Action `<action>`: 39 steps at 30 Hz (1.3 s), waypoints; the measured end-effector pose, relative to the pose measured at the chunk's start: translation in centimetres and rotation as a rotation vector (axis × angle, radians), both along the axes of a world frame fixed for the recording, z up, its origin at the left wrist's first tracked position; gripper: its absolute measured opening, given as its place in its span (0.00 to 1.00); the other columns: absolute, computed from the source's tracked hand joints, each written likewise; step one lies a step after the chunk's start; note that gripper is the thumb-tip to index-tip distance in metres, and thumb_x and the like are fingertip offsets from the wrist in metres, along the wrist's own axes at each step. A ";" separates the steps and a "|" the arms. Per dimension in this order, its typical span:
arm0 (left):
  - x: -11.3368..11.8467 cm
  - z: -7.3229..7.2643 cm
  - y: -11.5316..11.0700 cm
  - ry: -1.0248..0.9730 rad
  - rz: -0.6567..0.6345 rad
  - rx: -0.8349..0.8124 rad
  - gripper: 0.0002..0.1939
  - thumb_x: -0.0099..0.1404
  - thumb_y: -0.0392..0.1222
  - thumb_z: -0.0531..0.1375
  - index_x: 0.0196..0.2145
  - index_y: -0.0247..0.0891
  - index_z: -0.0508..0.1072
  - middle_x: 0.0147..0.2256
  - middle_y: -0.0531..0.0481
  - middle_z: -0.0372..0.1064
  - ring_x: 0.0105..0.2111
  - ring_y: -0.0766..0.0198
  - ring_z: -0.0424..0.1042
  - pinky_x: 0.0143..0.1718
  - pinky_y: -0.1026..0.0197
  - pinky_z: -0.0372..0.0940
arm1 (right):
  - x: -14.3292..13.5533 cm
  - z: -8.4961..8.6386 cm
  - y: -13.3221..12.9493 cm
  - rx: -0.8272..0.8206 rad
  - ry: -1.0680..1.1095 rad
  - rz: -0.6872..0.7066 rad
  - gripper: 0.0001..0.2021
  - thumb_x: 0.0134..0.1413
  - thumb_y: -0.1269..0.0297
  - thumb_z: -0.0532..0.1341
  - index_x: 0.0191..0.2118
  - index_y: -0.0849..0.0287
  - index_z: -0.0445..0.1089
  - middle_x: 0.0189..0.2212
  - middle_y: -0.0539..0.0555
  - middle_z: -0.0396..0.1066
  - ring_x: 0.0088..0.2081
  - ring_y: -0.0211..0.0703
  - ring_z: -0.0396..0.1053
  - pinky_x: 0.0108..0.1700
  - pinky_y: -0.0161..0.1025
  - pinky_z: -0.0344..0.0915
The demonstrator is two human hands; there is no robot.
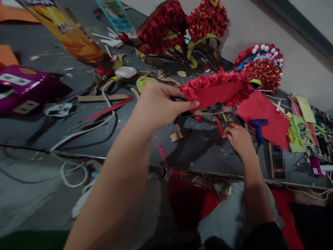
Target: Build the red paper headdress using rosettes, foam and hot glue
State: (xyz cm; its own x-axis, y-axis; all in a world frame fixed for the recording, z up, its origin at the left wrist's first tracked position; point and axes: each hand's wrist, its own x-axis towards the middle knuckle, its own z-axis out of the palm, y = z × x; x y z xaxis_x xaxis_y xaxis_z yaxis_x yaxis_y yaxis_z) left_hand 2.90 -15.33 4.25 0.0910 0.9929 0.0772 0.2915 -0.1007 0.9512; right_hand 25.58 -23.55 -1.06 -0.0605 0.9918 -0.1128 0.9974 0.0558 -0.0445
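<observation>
My left hand (pixel 161 102) pinches the left end of a red piece with ruffled paper edging (pixel 217 91), thumb on its flat face, holding it above the dark table (pixel 205 154). Lower and to the right, my right hand (pixel 236 137) has its fingertips closed on a thin red strip (pixel 220 127) near the tabletop. A blue glue gun (pixel 258 128) rests just right of my right hand, on a large red sheet (pixel 269 116). Below the ruffled piece is a brown cardboard strip (pixel 212 111).
Red flower-like pieces (pixel 209 21) stand against the wall. An orange drink bottle (pixel 75 38), a purple power strip (pixel 28 86) and a white cable (pixel 104 121) are at left. A phone (pixel 278 161) lies at the right edge, beside coloured papers (pixel 303 126). Scraps litter the tabletop.
</observation>
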 end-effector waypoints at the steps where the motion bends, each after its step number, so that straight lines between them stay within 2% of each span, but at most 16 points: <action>1: 0.0 0.0 0.0 0.002 0.000 -0.004 0.12 0.44 0.41 0.67 0.25 0.28 0.78 0.11 0.61 0.53 0.14 0.78 0.50 0.16 0.70 0.46 | -0.1 0.0 -0.1 -0.007 -0.023 -0.002 0.06 0.56 0.65 0.60 0.33 0.58 0.73 0.37 0.53 0.72 0.41 0.42 0.68 0.44 0.37 0.59; 8: 0.0 0.0 0.0 0.044 0.006 -0.012 0.10 0.45 0.39 0.67 0.26 0.28 0.78 0.13 0.60 0.56 0.15 0.78 0.51 0.17 0.70 0.47 | -1.3 0.4 -1.2 -0.067 -0.184 -0.028 0.13 0.62 0.63 0.52 0.39 0.58 0.74 0.40 0.55 0.73 0.39 0.43 0.71 0.40 0.38 0.59; 16: -0.1 -0.3 0.1 0.028 -0.011 0.015 0.13 0.45 0.39 0.67 0.29 0.27 0.78 0.13 0.62 0.55 0.14 0.80 0.50 0.16 0.73 0.46 | -1.0 1.1 -1.4 -0.149 -0.166 -0.009 0.12 0.61 0.64 0.54 0.40 0.56 0.75 0.39 0.53 0.73 0.42 0.43 0.71 0.42 0.38 0.60; 23: -0.2 -0.5 0.4 0.005 -0.024 0.031 0.13 0.42 0.43 0.67 0.23 0.28 0.76 0.12 0.62 0.52 0.15 0.80 0.50 0.16 0.73 0.45 | -1.0 0.7 -1.0 -0.102 -0.141 0.013 0.14 0.62 0.68 0.50 0.40 0.59 0.74 0.44 0.55 0.72 0.41 0.43 0.70 0.42 0.39 0.60; 32: 0.0 0.0 -0.1 0.066 -0.018 -0.017 0.17 0.44 0.43 0.67 0.30 0.26 0.78 0.14 0.58 0.57 0.18 0.76 0.52 0.21 0.68 0.49 | -1.3 0.7 -0.6 -0.044 -0.176 0.032 0.12 0.58 0.71 0.52 0.36 0.59 0.74 0.40 0.56 0.72 0.42 0.47 0.67 0.39 0.42 0.56; 39: -0.1 0.1 -0.2 0.042 -0.014 0.004 0.16 0.43 0.44 0.67 0.27 0.27 0.77 0.12 0.60 0.50 0.17 0.78 0.47 0.19 0.69 0.43 | -1.9 0.8 -0.6 -0.030 -0.167 -0.032 0.11 0.57 0.71 0.53 0.36 0.61 0.74 0.39 0.59 0.72 0.43 0.49 0.66 0.41 0.44 0.54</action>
State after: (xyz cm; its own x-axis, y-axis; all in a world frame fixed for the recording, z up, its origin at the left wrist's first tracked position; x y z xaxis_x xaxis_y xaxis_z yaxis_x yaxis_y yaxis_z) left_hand 2.84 -15.50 4.31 0.1081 0.9912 0.0770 0.3300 -0.1088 0.9377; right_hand 23.63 -24.14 -0.26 -0.0070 0.9890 -0.1479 0.9924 0.0250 0.1205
